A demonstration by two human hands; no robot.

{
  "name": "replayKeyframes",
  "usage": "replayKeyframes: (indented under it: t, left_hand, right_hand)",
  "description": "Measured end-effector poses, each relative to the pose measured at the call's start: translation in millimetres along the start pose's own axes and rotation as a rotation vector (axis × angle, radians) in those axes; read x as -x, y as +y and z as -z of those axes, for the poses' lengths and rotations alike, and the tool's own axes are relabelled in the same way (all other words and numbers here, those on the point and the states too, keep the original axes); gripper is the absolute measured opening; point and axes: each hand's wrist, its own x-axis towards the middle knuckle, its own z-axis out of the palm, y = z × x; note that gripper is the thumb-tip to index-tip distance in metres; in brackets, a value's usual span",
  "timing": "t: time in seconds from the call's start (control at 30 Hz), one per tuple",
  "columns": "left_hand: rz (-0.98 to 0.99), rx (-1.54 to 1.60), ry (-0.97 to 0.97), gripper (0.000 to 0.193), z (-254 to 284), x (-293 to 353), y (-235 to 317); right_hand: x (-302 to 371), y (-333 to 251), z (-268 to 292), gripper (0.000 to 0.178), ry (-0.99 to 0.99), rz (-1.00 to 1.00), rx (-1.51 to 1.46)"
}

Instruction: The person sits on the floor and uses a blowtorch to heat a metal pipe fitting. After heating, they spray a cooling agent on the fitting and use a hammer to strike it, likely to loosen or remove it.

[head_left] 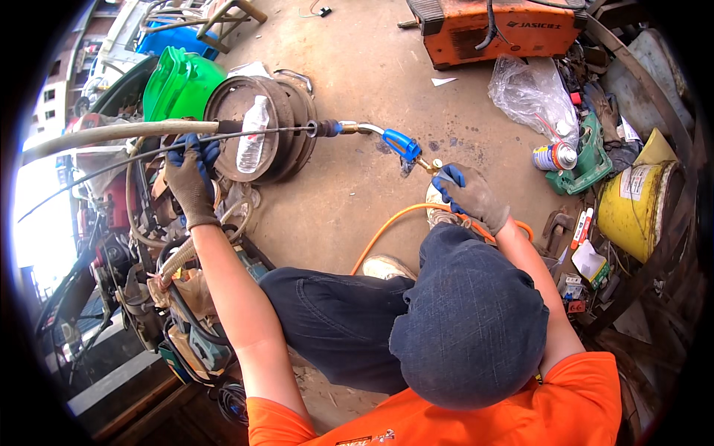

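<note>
My left hand [193, 178], in a grey-brown glove with blue palm, is closed round a long thin dark rod [256, 133]. A pale pole [119, 134] runs close above that hand. At the rod's right end sits a dark ring-shaped fitting [322, 128]. The brass nozzle of a gas torch [401, 146] with a blue grip points at this fitting from the right. My right hand [476, 197], gloved alike, is closed at the torch's brass valve end. An orange hose [394, 219] curves below it. No flame shows.
A rusty wheel rim [286, 134] with a plastic bottle [254, 134] lies beyond the rod. An orange machine [506, 33] stands at the far right. Further right are a spray can [554, 157] and a yellow bucket [636, 208]. Hoses and clutter crowd the left, beside a green container [182, 82].
</note>
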Motion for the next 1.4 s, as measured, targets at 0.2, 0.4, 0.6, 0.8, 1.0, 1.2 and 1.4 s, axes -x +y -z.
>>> replayKeyframes:
  t: [0.2,0.4,0.6,0.8,1.0,1.2,1.4]
  left_hand:
    - [0.005,0.014,-0.017,0.017,5.6,-2.6,-2.3]
    - [0.014,-0.002,-0.002,0.016,-1.6,0.8,1.7]
    - [-0.001,-0.002,0.007,0.016,1.0,-0.4,0.1]
    - [0.000,-0.013,0.033,0.020,-7.2,1.2,3.6]
    - [-0.005,-0.012,0.038,0.018,-7.4,2.6,3.4]
    - [-0.030,-0.007,0.020,0.016,-4.7,2.5,1.9]
    - [-0.033,0.000,0.042,0.018,-18.4,9.3,10.9]
  right_hand:
    - [-3.2,7.2,-1.6,0.030,0.004,-0.002,-0.018]
    - [-1.9,1.4,-0.2,0.029,0.003,-0.005,-0.017]
    - [0.1,-4.4,-0.4,0.029,-0.014,-0.020,-0.041]
    - [1.9,-8.9,0.8,0.029,-0.028,-0.031,-0.080]
    - [3.3,-14.7,1.3,0.028,-0.023,-0.051,-0.059]
    - [2.9,-12.0,-0.3,0.028,-0.015,-0.025,-0.056]
    - [3.9,-15.4,0.8,0.027,-0.015,-0.027,-0.059]
